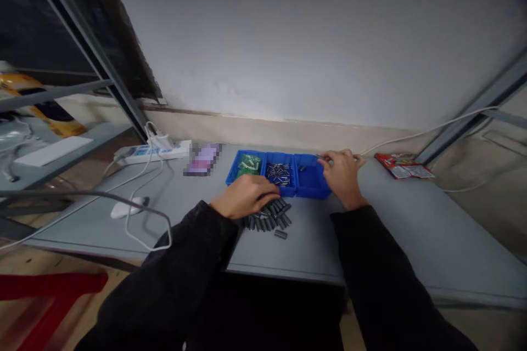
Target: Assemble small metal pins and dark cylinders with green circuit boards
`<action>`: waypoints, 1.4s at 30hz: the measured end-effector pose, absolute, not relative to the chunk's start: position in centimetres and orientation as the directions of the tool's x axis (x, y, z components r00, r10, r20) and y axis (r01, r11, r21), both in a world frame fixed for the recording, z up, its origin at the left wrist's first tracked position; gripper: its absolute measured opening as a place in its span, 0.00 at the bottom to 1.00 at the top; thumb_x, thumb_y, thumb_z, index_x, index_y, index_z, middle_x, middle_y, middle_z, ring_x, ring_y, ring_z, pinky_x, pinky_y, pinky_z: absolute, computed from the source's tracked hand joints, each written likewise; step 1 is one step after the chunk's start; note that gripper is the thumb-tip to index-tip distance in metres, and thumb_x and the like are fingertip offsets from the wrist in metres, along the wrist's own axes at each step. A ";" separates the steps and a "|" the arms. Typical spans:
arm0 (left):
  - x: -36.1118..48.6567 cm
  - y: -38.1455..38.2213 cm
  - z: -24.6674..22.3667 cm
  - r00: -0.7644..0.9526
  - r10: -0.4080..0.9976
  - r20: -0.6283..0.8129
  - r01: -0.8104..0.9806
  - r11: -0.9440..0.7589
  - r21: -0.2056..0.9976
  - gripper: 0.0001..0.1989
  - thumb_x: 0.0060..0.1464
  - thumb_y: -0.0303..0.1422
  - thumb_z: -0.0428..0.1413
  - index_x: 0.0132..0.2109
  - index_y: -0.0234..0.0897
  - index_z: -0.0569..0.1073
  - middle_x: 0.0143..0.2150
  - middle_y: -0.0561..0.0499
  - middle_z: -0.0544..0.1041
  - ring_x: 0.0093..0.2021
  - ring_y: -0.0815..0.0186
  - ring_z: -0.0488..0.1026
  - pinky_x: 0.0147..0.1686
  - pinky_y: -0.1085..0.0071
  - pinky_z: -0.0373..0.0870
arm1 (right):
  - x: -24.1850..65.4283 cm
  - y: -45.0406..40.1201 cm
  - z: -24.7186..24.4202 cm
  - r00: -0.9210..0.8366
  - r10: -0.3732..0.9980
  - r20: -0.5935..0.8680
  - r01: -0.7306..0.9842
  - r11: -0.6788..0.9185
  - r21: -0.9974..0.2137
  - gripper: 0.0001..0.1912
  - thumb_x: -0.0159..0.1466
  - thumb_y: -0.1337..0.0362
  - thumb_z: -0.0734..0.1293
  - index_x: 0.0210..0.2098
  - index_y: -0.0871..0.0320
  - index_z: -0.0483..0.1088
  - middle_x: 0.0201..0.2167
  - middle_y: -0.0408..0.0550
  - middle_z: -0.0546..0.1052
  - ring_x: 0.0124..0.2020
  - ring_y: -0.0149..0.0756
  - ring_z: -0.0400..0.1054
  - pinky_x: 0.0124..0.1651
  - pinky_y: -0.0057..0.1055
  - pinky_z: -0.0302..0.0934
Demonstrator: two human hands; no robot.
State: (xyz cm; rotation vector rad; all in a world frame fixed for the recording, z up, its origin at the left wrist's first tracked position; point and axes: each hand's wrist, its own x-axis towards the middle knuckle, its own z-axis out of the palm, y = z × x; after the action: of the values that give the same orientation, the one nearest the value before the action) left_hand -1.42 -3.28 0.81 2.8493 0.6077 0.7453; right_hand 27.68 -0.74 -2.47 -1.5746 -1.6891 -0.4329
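Three joined blue bins stand in a row: the left bin (233, 169) contains small pieces in green plastic, the middle bin (288, 192) thin metal pins (279, 174), the right bin (312, 178) a few small dark pieces. My left hand (247, 196) is closed, fingers curled at the front of the middle bin, above a pile of short dark grey cylinders (265, 222); its fingertips are hidden. One loose cylinder (280, 235) lies in front. Over the right bin's far right side, my right hand (343, 175) pinches thumb and finger around a thin sliver too small to identify.
At the left are a power strip (177, 151) with a plugged charger, a white mouse (125, 207), loose cables and a blurred purple item (202, 159). A red packet (403, 166) lies at the right. Metal frame posts flank the grey table (411, 230); a wall stands behind.
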 end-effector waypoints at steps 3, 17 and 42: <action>-2.1 -4.6 0.7 0.829 0.446 0.337 0.405 -0.895 0.186 0.12 0.67 0.35 0.51 0.47 0.37 0.78 0.36 0.47 0.78 0.38 0.64 0.77 0.39 0.69 0.72 | 28.2 -0.4 -3.5 0.047 0.720 0.692 0.961 0.156 -0.227 0.13 0.67 0.59 0.64 0.30 0.56 0.76 0.26 0.52 0.77 0.42 0.52 0.63 0.51 0.53 0.43; -1.8 -5.9 -0.6 0.829 0.485 0.278 0.458 -0.875 0.158 0.09 0.62 0.37 0.57 0.44 0.38 0.77 0.38 0.47 0.76 0.41 0.61 0.74 0.38 0.68 0.70 | 27.1 -0.1 -3.6 0.104 0.706 0.701 0.930 0.180 -0.319 0.13 0.69 0.59 0.61 0.38 0.55 0.76 0.30 0.52 0.79 0.43 0.49 0.63 0.52 0.52 0.44; 0.7 -1.1 -1.0 0.490 0.351 0.798 0.376 -0.911 0.170 0.11 0.63 0.33 0.57 0.51 0.36 0.74 0.44 0.46 0.77 0.46 0.63 0.75 0.47 0.64 0.73 | 20.1 -4.2 -2.2 -0.262 0.590 0.764 0.637 0.700 -0.322 0.12 0.72 0.61 0.60 0.40 0.55 0.75 0.34 0.48 0.79 0.37 0.40 0.68 0.44 0.42 0.62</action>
State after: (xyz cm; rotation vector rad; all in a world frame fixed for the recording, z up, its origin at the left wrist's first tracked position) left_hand 0.67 -1.10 -0.95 2.7355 0.6680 1.4542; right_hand 20.09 -4.21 -2.16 -0.9468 -1.9460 -0.0617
